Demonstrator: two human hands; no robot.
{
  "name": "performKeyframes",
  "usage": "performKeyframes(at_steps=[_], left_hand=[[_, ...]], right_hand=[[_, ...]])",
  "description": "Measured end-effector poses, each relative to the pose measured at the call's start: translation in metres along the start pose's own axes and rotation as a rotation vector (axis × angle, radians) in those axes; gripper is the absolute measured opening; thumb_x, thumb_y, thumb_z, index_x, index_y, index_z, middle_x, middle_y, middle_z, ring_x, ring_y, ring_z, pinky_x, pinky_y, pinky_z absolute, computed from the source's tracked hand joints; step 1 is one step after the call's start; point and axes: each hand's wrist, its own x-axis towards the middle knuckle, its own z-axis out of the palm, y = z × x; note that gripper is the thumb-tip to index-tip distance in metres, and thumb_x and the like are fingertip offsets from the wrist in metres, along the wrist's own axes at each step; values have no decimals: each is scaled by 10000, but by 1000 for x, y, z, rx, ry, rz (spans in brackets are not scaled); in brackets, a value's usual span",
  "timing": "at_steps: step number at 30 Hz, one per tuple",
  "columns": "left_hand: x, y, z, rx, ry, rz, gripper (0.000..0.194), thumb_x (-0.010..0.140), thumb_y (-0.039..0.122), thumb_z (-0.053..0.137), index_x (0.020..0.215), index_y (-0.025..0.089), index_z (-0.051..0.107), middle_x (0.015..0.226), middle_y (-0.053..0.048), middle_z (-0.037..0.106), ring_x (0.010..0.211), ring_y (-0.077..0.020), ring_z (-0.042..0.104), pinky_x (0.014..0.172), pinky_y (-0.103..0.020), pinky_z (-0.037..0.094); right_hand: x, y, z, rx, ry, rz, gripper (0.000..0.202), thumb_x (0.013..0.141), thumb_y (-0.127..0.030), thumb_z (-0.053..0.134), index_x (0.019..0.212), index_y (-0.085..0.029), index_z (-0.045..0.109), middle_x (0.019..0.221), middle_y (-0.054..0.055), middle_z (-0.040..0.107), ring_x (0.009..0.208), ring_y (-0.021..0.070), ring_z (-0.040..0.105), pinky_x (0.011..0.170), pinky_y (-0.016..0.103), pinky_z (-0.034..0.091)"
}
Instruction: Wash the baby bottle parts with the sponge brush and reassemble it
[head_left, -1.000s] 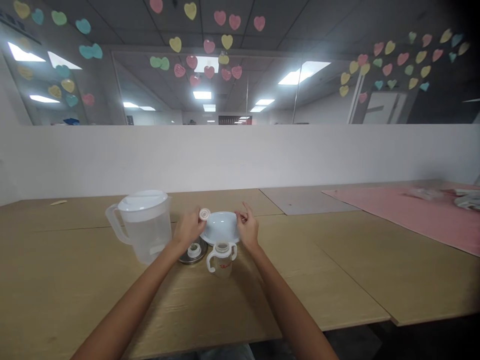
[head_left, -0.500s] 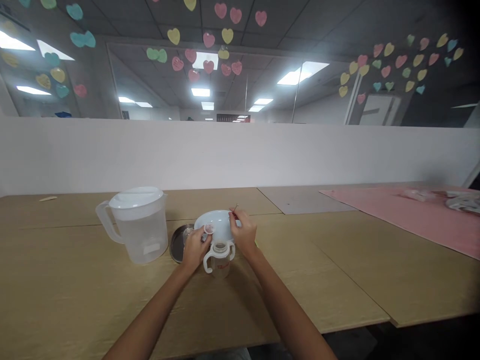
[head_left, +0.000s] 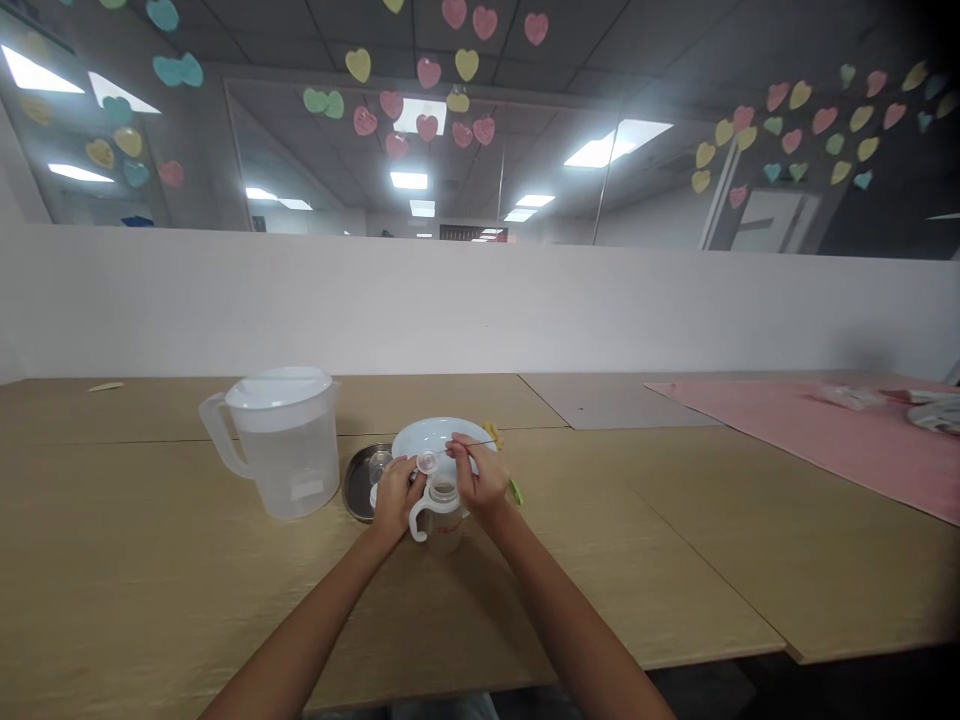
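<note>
My left hand (head_left: 395,500) pinches a small clear round piece (head_left: 427,462) over the front of a white bowl (head_left: 420,432). Close on its right, my right hand (head_left: 481,482) is closed on a thin stick (head_left: 480,443), whose far end points right. Just below both hands stands a clear bottle (head_left: 445,525) with a white two-handled collar, its mouth uncovered. The right handle is mostly hidden by my right hand. A dark metal tray (head_left: 355,492) with clear and white pieces in it lies partly behind my left hand.
A lidded clear pitcher (head_left: 296,455) stands left of the tray. Yellow (head_left: 493,434) and green (head_left: 515,491) items lie right of the bowl. A pink cloth (head_left: 810,430) with plastic-wrapped things covers the right of the wooden table (head_left: 637,560).
My right hand has turned, and the stick has swung from upright to nearly level. The clear piece now faces more toward the camera. The view has shifted slightly.
</note>
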Motion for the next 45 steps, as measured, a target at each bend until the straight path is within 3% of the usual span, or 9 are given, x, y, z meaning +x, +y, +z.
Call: performKeyframes(at_steps=[3,8,15,33,39,45], left_hand=[[0,-1,0,12,-9,-5,289,866,321,417,801,163,650,761,-70,646,766,-210,572,764,-333,443],[0,-5,4,11,-7,-13,259,856,291,433,849,160,657,826,-80,662,809,-213,578,789,-339,440],[-1,-3,4,18,9,-1,222,856,260,452,865,173,656,841,-69,671,840,-219,577,855,-366,429],[-3,-6,7,10,22,12,221,850,268,450,834,181,653,852,-75,690,858,-227,607,876,-383,443],[-3,-8,9,8,1,18,220,848,239,441,853,198,657,891,-60,704,877,-216,619,940,-400,422],[-3,-6,9,39,1,-10,233,860,232,434,877,197,664,885,-59,705,879,-211,624,962,-398,411]], right_hand=[[-1,-1,1,-12,-37,-81,205,892,-145,449,938,-170,647,814,60,714,727,144,680,694,246,559],[0,-3,1,3,6,-44,177,879,-112,464,919,-164,628,817,56,714,717,133,678,685,229,558],[-2,-2,5,-75,-91,-216,196,884,-127,450,973,-135,624,780,77,710,707,159,673,634,254,543],[-7,-1,6,-49,-189,-128,230,901,-155,400,972,-151,619,797,80,704,737,158,672,654,260,539],[-5,-3,4,50,-294,-106,190,856,-151,431,869,-183,619,793,63,700,730,149,657,684,262,530],[-3,-3,6,146,-320,29,217,868,-190,441,732,-189,610,690,38,678,652,127,634,645,234,507]])
